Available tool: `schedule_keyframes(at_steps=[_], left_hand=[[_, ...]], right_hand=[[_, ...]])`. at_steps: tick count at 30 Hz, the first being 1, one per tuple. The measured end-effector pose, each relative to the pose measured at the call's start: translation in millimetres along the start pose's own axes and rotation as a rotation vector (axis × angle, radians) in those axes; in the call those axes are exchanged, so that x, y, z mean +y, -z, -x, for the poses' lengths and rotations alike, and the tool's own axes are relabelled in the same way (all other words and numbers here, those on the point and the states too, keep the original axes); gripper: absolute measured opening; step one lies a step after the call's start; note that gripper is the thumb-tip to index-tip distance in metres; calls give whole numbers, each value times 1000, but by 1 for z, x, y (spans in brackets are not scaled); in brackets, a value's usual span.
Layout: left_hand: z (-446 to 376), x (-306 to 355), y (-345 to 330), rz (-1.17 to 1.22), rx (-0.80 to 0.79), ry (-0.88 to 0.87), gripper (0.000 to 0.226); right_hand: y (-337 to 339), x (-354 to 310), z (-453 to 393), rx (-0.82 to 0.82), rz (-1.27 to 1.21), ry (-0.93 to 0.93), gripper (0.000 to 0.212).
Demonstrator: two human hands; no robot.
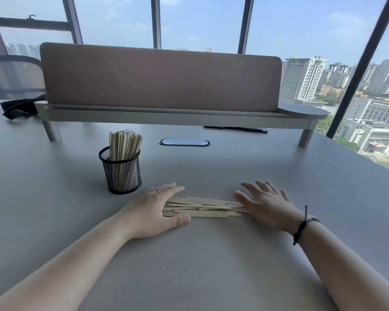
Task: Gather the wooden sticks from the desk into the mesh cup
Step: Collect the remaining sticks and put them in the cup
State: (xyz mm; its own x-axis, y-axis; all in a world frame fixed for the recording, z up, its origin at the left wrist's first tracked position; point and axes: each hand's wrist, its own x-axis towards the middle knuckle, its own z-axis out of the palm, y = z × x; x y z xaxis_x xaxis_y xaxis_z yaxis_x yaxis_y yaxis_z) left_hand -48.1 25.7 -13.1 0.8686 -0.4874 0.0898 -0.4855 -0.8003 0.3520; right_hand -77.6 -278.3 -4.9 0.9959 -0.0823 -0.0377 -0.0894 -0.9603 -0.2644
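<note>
Two hands, fingers spread flat: left hand (154, 209), right hand (267, 204) bracket one pile of flat pale wooden sticks (202, 207) on grey desk (211, 254); one black mesh cup (121, 173) holds more sticks.

A high-rise office is shown: a grey desk (211, 254) is fitted with a fabric privacy divider (160, 81) and a cable grommet (184, 142), a mesh chair (14, 75) is seen behind, and city towers are framed by floor-to-ceiling windows (301, 25).

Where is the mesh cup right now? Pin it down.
In the head view the mesh cup stands upright on the desk, left of centre, just beyond the left hand, already holding sticks.
</note>
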Motion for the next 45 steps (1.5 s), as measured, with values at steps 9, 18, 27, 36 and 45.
schedule_keyframes(at_steps=[9, 18, 27, 36, 45], left_hand=[[-8, 8, -7, 31, -17, -11, 98], [-7, 13, -6, 49, 29, -6, 83], [-6, 20, -8, 203, 108, -71, 45], [-14, 31, -23, -30, 82, -126, 42], [-14, 34, -23, -171, 88, -120, 38]], right_hand=[[-19, -48, -9, 101, -234, 189, 63], [-18, -60, -6, 166, -370, 227, 52], [-23, -56, 0, -4, -83, 403, 98], [-30, -65, -1, 72, -92, 412, 72], [-31, -65, 0, 98, -150, 424, 58]])
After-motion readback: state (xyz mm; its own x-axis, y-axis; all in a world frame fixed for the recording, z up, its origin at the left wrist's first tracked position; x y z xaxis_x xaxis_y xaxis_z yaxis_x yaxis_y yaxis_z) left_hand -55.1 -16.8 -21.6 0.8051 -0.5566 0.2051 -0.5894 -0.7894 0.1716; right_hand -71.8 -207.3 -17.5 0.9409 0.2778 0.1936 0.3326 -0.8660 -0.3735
